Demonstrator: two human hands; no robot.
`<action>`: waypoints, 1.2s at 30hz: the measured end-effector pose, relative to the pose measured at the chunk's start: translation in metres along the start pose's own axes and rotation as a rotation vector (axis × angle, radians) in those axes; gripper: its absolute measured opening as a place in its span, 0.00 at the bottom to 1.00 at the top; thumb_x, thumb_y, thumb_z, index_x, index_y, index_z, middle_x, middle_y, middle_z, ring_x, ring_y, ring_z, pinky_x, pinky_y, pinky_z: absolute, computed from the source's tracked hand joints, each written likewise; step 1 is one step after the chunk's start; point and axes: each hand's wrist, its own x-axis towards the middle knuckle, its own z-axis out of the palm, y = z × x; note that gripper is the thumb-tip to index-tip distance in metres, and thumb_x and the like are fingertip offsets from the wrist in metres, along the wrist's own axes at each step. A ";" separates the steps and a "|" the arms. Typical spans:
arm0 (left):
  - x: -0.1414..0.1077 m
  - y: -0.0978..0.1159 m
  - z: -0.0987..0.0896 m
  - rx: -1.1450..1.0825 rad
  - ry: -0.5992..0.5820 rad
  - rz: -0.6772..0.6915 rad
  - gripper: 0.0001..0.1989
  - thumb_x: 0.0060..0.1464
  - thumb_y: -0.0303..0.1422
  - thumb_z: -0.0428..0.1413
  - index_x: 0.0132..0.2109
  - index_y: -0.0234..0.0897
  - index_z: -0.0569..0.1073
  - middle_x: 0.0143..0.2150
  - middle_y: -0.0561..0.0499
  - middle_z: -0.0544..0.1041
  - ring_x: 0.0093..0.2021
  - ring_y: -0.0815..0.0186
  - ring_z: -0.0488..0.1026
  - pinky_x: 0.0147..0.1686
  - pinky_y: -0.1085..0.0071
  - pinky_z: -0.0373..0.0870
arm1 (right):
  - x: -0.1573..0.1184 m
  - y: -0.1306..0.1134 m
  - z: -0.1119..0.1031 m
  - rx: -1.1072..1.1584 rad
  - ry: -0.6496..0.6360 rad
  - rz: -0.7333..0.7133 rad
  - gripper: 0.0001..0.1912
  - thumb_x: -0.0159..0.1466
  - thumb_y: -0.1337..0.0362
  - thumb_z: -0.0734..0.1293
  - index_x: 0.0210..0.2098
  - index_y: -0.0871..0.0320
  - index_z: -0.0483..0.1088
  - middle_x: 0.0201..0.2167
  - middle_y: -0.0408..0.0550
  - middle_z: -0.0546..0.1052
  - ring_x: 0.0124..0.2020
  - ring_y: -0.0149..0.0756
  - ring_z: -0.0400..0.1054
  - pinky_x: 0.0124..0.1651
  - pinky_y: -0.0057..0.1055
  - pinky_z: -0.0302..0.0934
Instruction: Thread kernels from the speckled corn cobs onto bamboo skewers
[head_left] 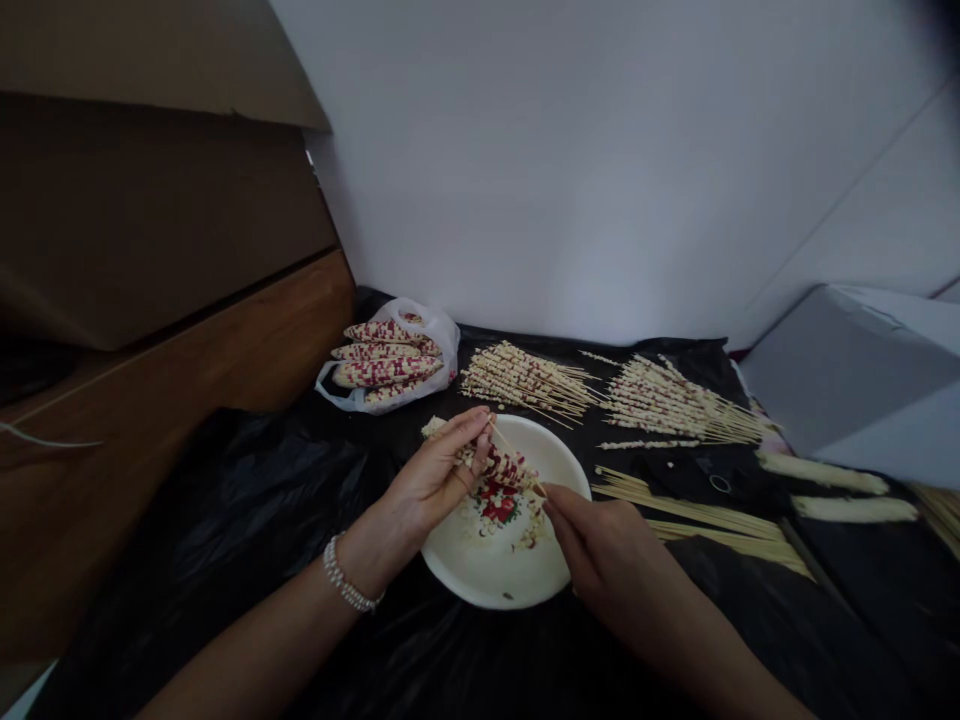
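Note:
A speckled red and cream corn cob (508, 467) is held over a white bowl (465, 590). My left hand (442, 470) is closed round the cob's left part, with a thin stick (499, 434) at its fingertips. My right hand (592, 530) pinches something at the cob's right end; a pale tip shows there, but I cannot make out what it is. Loose kernels (531, 530) lie in the bowl around a red printed pattern (499, 503).
Behind the bowl are a plastic bag of cobs (386, 372) and two piles of kernel-strung skewers (525, 380). Bare sticks (697, 510) and stripped cobs (855, 509) lie at the right. A wooden panel (180, 430) stands left, a white wall behind.

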 end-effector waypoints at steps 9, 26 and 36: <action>0.003 0.001 -0.006 0.086 -0.057 0.048 0.06 0.54 0.18 0.57 0.36 0.29 0.77 0.35 0.49 0.79 0.30 0.76 0.75 0.31 0.84 0.75 | -0.001 -0.002 -0.002 -0.013 -0.009 0.002 0.16 0.67 0.66 0.53 0.37 0.58 0.71 0.22 0.48 0.75 0.22 0.32 0.67 0.28 0.29 0.54; 0.005 0.001 -0.010 0.116 -0.143 -0.039 0.05 0.54 0.23 0.59 0.38 0.30 0.78 0.31 0.51 0.75 0.28 0.77 0.73 0.30 0.85 0.73 | -0.001 -0.001 0.000 -0.031 0.058 -0.040 0.16 0.66 0.67 0.53 0.38 0.57 0.71 0.22 0.47 0.75 0.21 0.32 0.67 0.26 0.29 0.54; -0.002 -0.008 -0.006 0.201 -0.156 -0.045 0.02 0.52 0.22 0.60 0.34 0.29 0.78 0.30 0.50 0.76 0.30 0.76 0.73 0.31 0.84 0.71 | 0.000 0.001 0.000 0.037 0.008 -0.003 0.16 0.67 0.65 0.52 0.41 0.58 0.70 0.26 0.50 0.77 0.26 0.36 0.71 0.31 0.31 0.57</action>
